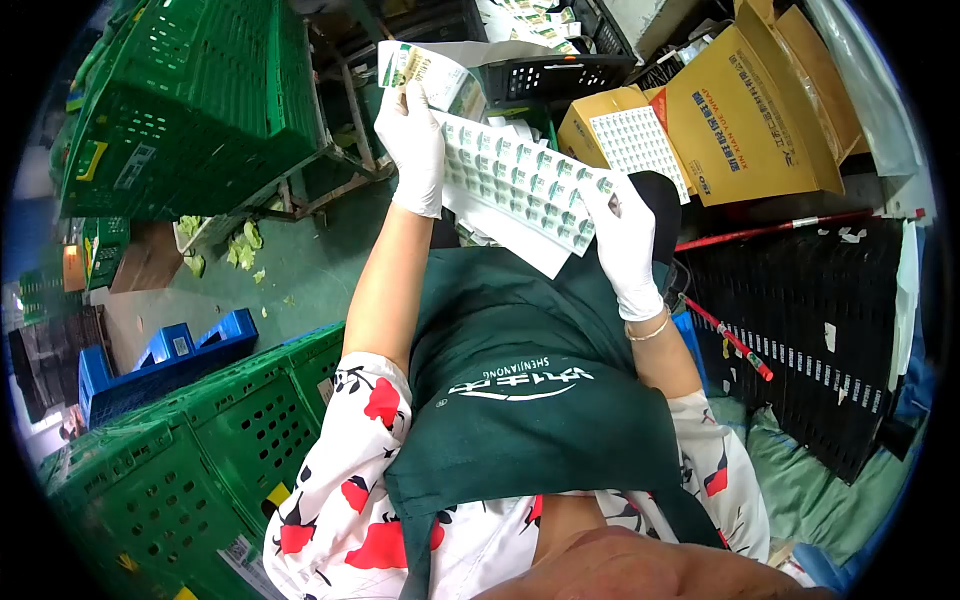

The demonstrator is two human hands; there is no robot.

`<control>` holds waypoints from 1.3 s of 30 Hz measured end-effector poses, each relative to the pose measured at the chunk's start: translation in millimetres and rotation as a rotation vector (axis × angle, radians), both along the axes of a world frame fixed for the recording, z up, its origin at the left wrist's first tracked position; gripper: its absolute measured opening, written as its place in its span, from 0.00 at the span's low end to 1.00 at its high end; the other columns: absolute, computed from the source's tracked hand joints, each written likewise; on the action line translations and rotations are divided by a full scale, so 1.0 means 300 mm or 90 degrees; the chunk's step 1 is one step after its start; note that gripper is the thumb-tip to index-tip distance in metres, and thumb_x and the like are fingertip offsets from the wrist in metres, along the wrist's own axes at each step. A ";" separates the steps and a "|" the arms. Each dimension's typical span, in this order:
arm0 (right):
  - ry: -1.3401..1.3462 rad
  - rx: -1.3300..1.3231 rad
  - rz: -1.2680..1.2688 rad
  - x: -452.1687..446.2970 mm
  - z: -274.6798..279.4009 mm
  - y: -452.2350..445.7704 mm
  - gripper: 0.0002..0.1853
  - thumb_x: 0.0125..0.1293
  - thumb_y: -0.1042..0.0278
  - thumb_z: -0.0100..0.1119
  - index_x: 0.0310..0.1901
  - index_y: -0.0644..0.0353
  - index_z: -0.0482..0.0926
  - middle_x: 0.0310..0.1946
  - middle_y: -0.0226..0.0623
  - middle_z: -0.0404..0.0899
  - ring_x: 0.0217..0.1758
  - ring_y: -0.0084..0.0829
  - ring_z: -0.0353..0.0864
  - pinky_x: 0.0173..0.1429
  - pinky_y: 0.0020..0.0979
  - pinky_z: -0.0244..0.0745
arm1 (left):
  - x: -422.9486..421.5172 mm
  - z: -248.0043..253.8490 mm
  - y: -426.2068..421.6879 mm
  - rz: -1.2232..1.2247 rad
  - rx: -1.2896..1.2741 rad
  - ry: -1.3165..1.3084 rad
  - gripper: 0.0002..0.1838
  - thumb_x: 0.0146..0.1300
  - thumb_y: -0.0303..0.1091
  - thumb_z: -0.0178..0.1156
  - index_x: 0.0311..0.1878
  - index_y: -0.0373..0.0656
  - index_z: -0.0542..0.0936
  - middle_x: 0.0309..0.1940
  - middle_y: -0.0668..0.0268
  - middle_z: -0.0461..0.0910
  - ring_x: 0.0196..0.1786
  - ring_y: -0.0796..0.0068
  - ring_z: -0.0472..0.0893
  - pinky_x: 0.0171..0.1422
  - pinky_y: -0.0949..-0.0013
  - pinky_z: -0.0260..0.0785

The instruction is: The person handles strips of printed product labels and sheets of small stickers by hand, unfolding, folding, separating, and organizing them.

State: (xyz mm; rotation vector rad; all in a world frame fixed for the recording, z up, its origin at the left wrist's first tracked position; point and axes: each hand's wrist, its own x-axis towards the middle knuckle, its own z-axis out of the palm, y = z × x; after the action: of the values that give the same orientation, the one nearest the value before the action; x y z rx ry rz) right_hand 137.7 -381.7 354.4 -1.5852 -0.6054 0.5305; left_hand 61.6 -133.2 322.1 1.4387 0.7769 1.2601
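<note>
My left hand (412,150), in a white glove, is closed on paper label sheets. A larger printed label (425,72) in green and tan stands up behind its fingertips. A sheet of small green-and-white stickers (515,175), printed in rows, stretches from this hand across to my right hand (625,235). That hand, gloved too, pinches the sheet's right end between thumb and fingers. White backing paper (520,240) hangs below the stickers, over my lap. Where the sheets meet under my left palm is hidden.
Green crates (190,110) are stacked at the left, with more green crates (210,450) beside my left arm. A black crate (560,75) holds printed labels. Cardboard boxes (745,120) stand at the right, another sticker sheet (640,140) against one. A black crate (800,330) lies right.
</note>
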 end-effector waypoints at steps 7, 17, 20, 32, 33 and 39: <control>-0.010 0.081 -0.063 -0.007 0.016 0.033 0.09 0.69 0.75 0.63 0.48 0.68 0.79 0.38 0.34 0.83 0.41 0.15 0.80 0.44 0.23 0.76 | 0.034 0.015 -0.017 0.035 0.015 -0.039 0.14 0.74 0.27 0.53 0.55 0.27 0.80 0.42 0.59 0.86 0.41 0.78 0.81 0.48 0.72 0.73; 0.001 -0.018 -0.044 0.021 -0.014 0.019 0.11 0.71 0.68 0.63 0.47 0.67 0.79 0.35 0.31 0.84 0.39 0.16 0.80 0.44 0.22 0.75 | 0.044 0.064 -0.040 0.077 0.013 -0.125 0.12 0.74 0.27 0.54 0.53 0.28 0.80 0.41 0.61 0.86 0.39 0.80 0.80 0.46 0.73 0.74; -0.060 -0.006 -0.001 0.084 -0.054 0.015 0.15 0.71 0.63 0.64 0.52 0.64 0.80 0.37 0.33 0.85 0.41 0.20 0.81 0.50 0.25 0.76 | 0.037 0.079 -0.047 0.067 0.046 -0.115 0.13 0.74 0.27 0.55 0.55 0.29 0.80 0.43 0.61 0.86 0.40 0.80 0.81 0.47 0.73 0.74; -0.697 -0.166 0.255 0.121 0.089 0.043 0.22 0.62 0.72 0.61 0.60 0.45 0.80 0.41 0.33 0.80 0.43 0.34 0.82 0.44 0.32 0.80 | 0.054 0.067 -0.065 0.050 0.063 -0.060 0.14 0.73 0.26 0.57 0.58 0.30 0.79 0.46 0.61 0.85 0.43 0.79 0.82 0.49 0.75 0.74; -0.676 -0.141 0.265 0.112 0.093 0.036 0.23 0.62 0.73 0.60 0.60 0.45 0.80 0.41 0.34 0.80 0.43 0.35 0.82 0.44 0.32 0.80 | 0.054 0.062 -0.061 0.054 0.064 -0.058 0.14 0.73 0.26 0.56 0.58 0.30 0.80 0.46 0.61 0.85 0.43 0.79 0.82 0.49 0.75 0.74; 0.005 -0.006 0.210 0.104 0.193 -0.048 0.18 0.68 0.76 0.59 0.60 0.60 0.79 0.41 0.34 0.83 0.33 0.19 0.80 0.40 0.21 0.77 | 0.021 0.027 0.031 -0.083 0.003 0.024 0.15 0.71 0.30 0.59 0.55 0.31 0.82 0.37 0.65 0.86 0.34 0.82 0.79 0.41 0.76 0.71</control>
State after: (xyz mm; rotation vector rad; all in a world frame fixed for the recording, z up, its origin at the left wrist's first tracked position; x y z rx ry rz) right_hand 169.0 -396.0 412.3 -1.4984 -0.8660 0.7848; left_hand 67.8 -124.1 330.1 1.4960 0.6935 1.1396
